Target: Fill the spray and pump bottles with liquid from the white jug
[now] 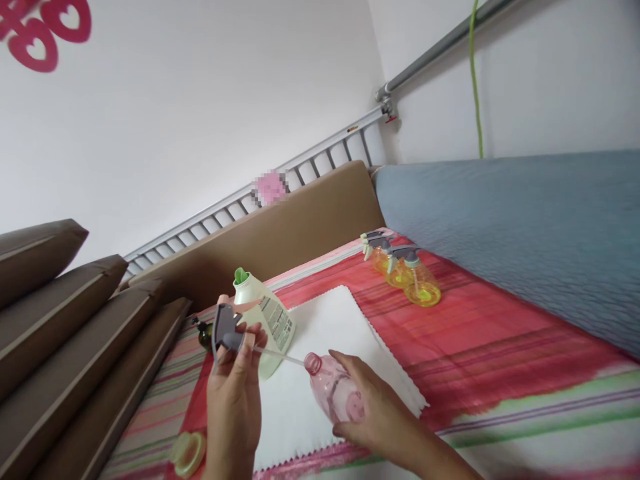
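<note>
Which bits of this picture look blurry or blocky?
In the head view: the pink patch by the radiator is broken into blocky squares; the red hearts in the corner look a bit soft; the pink bottle in the right hand looks clearer.

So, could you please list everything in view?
Bottle: one, pink, centre
Spray top: one, grey, centre
Jug: one, greenish, centre
Cloth: one, white, centre
Spray bottles: three, yellow, right
Small bottle: one, dark, left
Cap: one, yellowish, lower left
Sheet: one, striped red, underneath
Cushions: four, brown, left
Board: one, brown, back
Radiator: one, white, back
Pipe: one, grey, right
Cord: one, green, right
Padding: one, blue, right
Decoration: one, red, upper left
Walls: two, white, behind
Blurred patch: one, pink, back
Left hand: one, bare, on spray top
Right hand: one, bare, on bottle
</note>
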A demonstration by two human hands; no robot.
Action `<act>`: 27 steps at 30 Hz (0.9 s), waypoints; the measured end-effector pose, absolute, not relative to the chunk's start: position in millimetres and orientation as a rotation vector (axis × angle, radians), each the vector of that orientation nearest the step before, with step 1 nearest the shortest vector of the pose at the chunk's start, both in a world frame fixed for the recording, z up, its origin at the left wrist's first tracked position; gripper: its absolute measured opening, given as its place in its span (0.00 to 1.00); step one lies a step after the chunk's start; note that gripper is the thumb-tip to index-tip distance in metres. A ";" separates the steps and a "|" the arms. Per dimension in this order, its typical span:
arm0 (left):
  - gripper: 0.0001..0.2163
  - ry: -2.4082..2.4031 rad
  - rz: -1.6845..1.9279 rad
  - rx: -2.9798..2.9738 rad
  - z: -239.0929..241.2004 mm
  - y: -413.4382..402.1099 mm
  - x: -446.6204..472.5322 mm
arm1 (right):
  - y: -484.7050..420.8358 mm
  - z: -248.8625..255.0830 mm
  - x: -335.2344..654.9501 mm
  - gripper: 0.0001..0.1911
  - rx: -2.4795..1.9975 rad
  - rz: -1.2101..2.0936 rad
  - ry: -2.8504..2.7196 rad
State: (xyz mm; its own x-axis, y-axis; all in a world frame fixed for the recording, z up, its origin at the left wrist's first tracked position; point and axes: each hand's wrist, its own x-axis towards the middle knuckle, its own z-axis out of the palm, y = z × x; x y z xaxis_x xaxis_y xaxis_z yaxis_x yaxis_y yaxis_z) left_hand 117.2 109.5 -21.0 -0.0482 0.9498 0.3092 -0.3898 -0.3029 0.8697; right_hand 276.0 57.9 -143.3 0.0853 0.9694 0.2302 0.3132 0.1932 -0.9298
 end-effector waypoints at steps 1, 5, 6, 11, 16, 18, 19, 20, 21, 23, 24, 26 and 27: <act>0.17 0.738 1.537 1.158 -19.2 108.3 116.0 | 57.6 -143.1 276.5 0.46 -1.317 0.799 -1.435; 0.15 0.792 1.447 1.261 -17.0 104.2 110.8 | 57.1 -145.1 277.6 0.45 -1.342 0.802 -1.443; 0.14 0.782 1.488 1.282 -17.9 102.7 109.6 | 57.3 -146.5 277.5 0.45 -1.345 0.797 -1.451; 0.12 0.817 1.295 1.364 -16.8 99.8 101.7 | 60.1 -153.0 274.6 0.43 -1.364 0.775 -1.506; 0.12 0.740 1.718 1.126 -12.0 121.1 59.5 | 65.1 -157.8 273.7 0.41 -1.409 0.689 -1.496; 0.12 0.853 1.663 1.013 -31.0 133.0 34.1 | 67.2 -161.5 274.6 0.41 -1.426 0.686 -1.503; 0.12 0.935 1.589 0.950 -45.9 138.7 21.8 | 68.0 -163.7 275.1 0.41 -1.434 0.688 -1.511; 0.11 1.037 1.500 0.891 -63.1 144.1 10.3 | 68.5 -166.0 275.4 0.41 -1.439 0.687 -1.520; 0.09 1.163 1.434 0.816 -81.2 149.2 0.1 | 68.9 -168.2 275.4 0.41 -1.443 0.681 -1.523; 0.06 1.281 1.388 0.738 -115.1 159.3 -16.4 | 69.1 -172.5 274.8 0.41 -1.449 0.661 -1.504; 0.05 1.320 1.372 0.713 -129.0 164.2 -22.9 | 69.0 -174.3 274.3 0.41 -1.450 0.646 -1.487; 0.06 1.371 1.365 0.686 -148.8 173.8 -33.0 | 68.9 -177.0 273.5 0.40 -1.450 0.618 -1.461; 0.06 1.388 1.368 0.680 -154.9 178.1 -37.2 | 69.0 -177.8 273.5 0.40 -1.449 0.608 -1.458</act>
